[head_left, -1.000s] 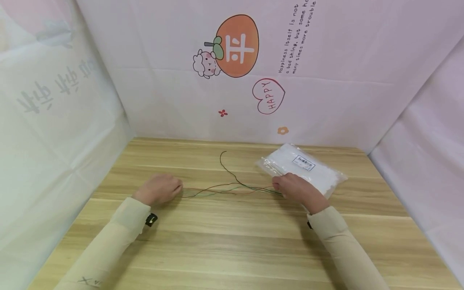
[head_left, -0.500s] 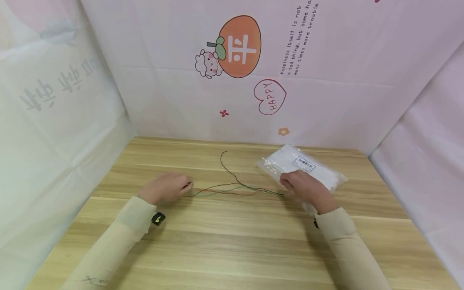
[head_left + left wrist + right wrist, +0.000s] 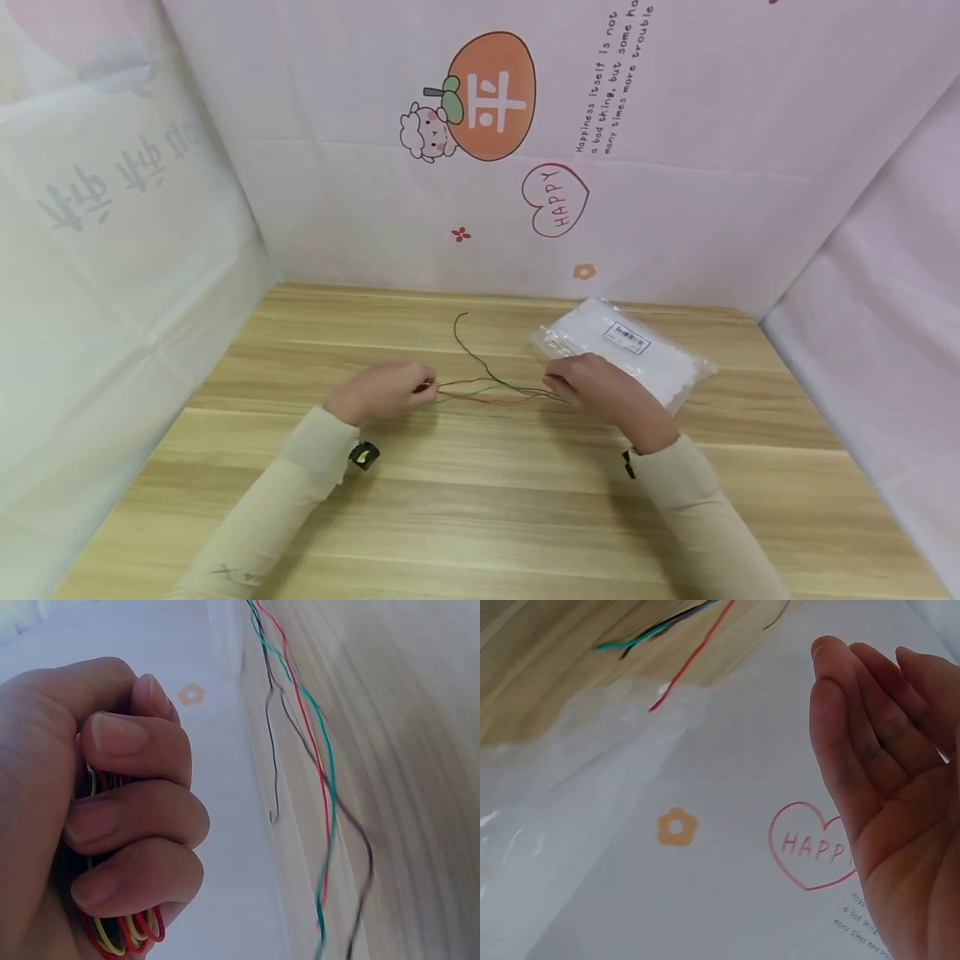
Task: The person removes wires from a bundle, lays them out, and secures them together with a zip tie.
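My left hand (image 3: 386, 389) curls round a coiled bundle of thin wires, whose red and yellow loops (image 3: 139, 930) stick out below the fingers in the left wrist view. Loose red, green and black strands (image 3: 487, 401) stretch from that hand toward the right. My right hand (image 3: 600, 387) hovers by their far ends, palm seen from the side in the right wrist view, its fingers lightly bent. No wire shows between those fingers; the red wire's end (image 3: 679, 676) and the green wire's end (image 3: 615, 647) lie apart from them. One black wire (image 3: 467, 346) trails toward the back.
Behind the right hand, a clear plastic bag (image 3: 637, 350) with white contents and a barcode label lies on the wooden table (image 3: 480, 517). Printed cloth (image 3: 375, 217) rises as walls at the back and on both sides.
The left hand has slid right along the strands, so less wire shows between the hands. My right hand went slightly right, then back left.
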{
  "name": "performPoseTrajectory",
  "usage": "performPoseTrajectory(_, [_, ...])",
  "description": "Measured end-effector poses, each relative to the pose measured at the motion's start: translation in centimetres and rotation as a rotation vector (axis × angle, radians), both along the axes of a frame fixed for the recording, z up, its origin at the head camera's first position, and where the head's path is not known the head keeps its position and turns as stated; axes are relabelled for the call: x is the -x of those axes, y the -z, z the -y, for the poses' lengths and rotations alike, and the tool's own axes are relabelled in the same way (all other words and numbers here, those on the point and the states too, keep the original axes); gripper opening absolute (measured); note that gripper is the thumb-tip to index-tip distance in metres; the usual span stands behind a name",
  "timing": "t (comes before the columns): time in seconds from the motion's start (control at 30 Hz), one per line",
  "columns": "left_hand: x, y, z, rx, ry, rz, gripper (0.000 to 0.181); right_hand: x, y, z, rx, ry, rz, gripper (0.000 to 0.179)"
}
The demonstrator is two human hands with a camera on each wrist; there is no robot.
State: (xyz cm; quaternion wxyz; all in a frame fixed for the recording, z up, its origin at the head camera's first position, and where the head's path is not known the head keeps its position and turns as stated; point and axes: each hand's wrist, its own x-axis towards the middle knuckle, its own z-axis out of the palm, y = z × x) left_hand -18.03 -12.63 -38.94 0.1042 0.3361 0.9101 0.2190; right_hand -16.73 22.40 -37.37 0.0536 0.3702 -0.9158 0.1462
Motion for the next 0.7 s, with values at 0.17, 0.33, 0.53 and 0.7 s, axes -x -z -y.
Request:
performPoseTrajectory(0.17, [-0.1, -0.1, -1.7, -0.037, 0.027, 0.011, 0.040, -0.5, -0.4, 1.7, 0.032, -0.041, 0.003, 0.017])
performPoseTrajectory(0.33, [-0.1, -0.1, -3.2, -0.044, 0.066, -0.006, 0.037, -0.9, -0.5, 3.1, 0.042, -0.063, 0.005, 0.017])
performPoseTrajectory(0.53, [-0.3, -0.1, -4.7, -0.045, 0.078, -0.009, 0.033, -1.2, -0.6, 4.8, 0.051, -0.117, -0.011, 0.018])
performPoseTrajectory(0.7, [-0.6, 0.0, -5.7, -0.051, 0.112, -0.020, 0.036, -1.4, -0.2, 6.1, 0.046, -0.164, -0.094, 0.016])
